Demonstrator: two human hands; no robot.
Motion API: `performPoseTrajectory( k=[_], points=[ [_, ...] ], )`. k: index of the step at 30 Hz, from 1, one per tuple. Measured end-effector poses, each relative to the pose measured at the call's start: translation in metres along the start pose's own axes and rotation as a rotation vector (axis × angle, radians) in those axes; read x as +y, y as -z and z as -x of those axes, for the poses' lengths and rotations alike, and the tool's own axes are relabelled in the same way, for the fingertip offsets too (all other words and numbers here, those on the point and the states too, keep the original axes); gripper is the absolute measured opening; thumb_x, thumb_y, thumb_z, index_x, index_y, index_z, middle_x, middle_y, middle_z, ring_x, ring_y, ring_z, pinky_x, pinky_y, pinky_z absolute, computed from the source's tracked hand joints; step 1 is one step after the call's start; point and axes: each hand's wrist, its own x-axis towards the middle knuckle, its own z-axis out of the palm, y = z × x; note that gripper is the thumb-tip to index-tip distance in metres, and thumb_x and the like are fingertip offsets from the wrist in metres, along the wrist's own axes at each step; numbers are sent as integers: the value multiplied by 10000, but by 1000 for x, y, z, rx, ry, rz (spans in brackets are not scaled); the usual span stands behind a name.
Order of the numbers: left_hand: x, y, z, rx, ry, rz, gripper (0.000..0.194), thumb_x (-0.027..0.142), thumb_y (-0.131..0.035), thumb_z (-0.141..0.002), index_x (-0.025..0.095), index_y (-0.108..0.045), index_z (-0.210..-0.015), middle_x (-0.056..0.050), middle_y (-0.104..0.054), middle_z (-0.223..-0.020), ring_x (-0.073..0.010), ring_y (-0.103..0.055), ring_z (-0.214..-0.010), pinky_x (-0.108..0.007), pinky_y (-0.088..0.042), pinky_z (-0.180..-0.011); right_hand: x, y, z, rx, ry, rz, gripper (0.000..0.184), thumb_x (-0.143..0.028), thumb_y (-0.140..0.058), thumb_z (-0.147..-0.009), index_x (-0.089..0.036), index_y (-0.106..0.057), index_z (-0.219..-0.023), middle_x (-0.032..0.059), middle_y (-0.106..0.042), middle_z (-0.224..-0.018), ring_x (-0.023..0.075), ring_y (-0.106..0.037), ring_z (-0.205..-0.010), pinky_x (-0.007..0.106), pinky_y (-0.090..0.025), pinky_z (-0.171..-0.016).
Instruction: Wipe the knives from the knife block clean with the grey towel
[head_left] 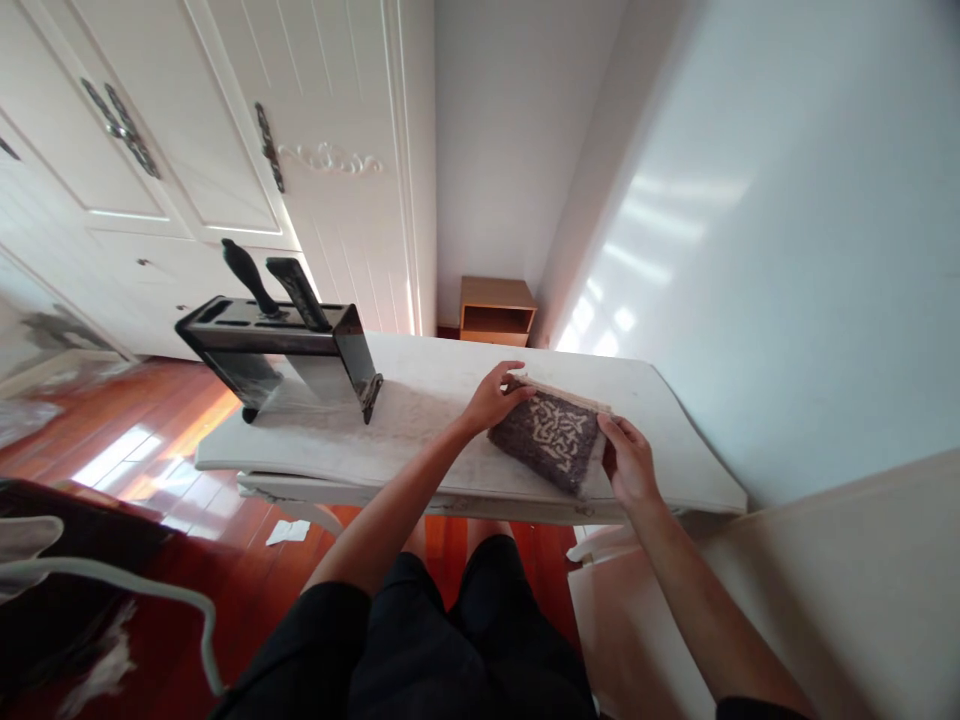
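Note:
A folded cloth [551, 430], dark purple-brown with a cream scroll pattern, is held between both hands over the right part of a white table [420, 375]. My left hand [496, 398] pinches its upper left corner, thumb on top. At the upper right corner, my right hand [628, 458] grips the edge with the thumb in front and the other fingers behind, partly hidden. The pale edges of the folded layers show along the top. Whether its lower edge touches the table I cannot tell.
Left on the table stands a black knife block [281, 340] holding two black-handled tools. A white wardrobe [337, 90] rises behind, with a small wooden cabinet [497, 292] beyond the table. White wall [810, 250] bounds the right. A pale hose [150, 575] curves at lower left.

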Motion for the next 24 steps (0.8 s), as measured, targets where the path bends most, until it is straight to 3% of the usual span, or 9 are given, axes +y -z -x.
performPoseTrajectory(
  k=[4,7,9,12,14,16,19,24],
  points=[
    [-21,-33,-35,120,42,-340,453,260,-652,-866,114,-512,-1272,-140,-638,-1138,-222,-620,-1066,-353,-505,-909,13,20,-22,143,-48,123,657,-495,-899,-475,-186,-601,-972,-18,-644,-759,143,-590,-624,252,-490,-537],
    [-22,-44,-37,116,65,-529,376,267,-596,-913,71,-537,-1229,-218,-580,-1260,-273,-589,-1160,-426,-456,-1010,24,35,-36,139,22,364,702,-570,-823,-535,-178,-577,-1062,41,-662,-908,199,-639,-769,342,-556,-673],
    [-16,-44,-28,97,-4,-648,360,277,-573,-930,80,-546,-1230,-226,-549,-1320,-298,-552,-1228,-459,-427,-1045,25,42,-42,88,182,552,685,-602,-757,-609,-159,-566,-1095,113,-644,-1091,255,-643,-966,442,-551,-864],
    [0,-39,-7,51,-195,-866,352,337,-525,-963,133,-563,-1248,-186,-516,-1411,-300,-486,-1324,-462,-419,-1059,15,40,-37,24,575,823,628,-568,-661,-767,-141,-540,-1211,182,-527,-1347,302,-495,-1289,534,-381,-1116],
    [8,-35,7,-6,-309,-933,323,353,-490,-982,161,-596,-1218,-147,-538,-1417,-281,-439,-1380,-446,-397,-1091,5,27,-25,-100,780,968,532,-490,-583,-882,-152,-524,-1290,177,-457,-1449,282,-390,-1397,522,-311,-1175],
    [12,-33,19,-84,-350,-973,289,311,-461,-991,173,-627,-1183,-116,-590,-1373,-268,-426,-1400,-442,-386,-1108,-1,9,-10,-345,854,1100,458,-429,-526,-943,-189,-530,-1333,139,-431,-1502,253,-354,-1434,481,-316,-1187],
    [6,-31,30,-145,-274,-1018,291,193,-442,-965,158,-650,-1167,-117,-617,-1346,-281,-431,-1402,-464,-389,-1113,3,-17,7,-637,843,1329,620,-437,-594,-902,-161,-466,-1443,143,-390,-1546,281,-318,-1460,472,-286,-1209],
    [-15,-24,46,0,-132,-894,381,148,-413,-944,91,-600,-1271,-156,-602,-1358,-258,-492,-1352,-425,-410,-1124,30,-30,1,-747,657,1617,874,-472,-676,-836,-75,-327,-1533,204,-295,-1585,338,-271,-1480,494,-236,-1222]
  ],
)
